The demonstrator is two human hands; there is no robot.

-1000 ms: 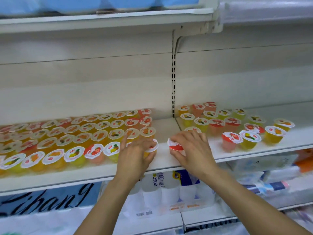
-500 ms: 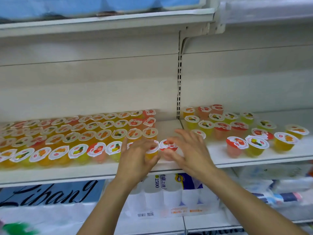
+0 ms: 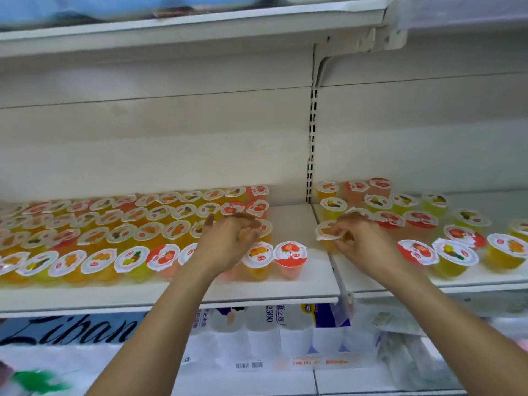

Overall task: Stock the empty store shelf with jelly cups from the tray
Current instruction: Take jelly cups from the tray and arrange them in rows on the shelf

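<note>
Hands parted, right hand (image 3: 361,244) pinching orange jelly cup (image 3: 328,234), left hand (image 3: 228,241) loosely curled, empty.

A pale back panel (image 3: 157,144) is divided by a slotted upright (image 3: 312,155), with a white upper shelf (image 3: 200,27) bracketed above. Wrapped tissue rolls (image 3: 265,338) are stored below, evenly lit.

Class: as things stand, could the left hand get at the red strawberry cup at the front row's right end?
Probably yes: the strawberry cup stands just right of the left hand, with bare shelf around it.
</note>
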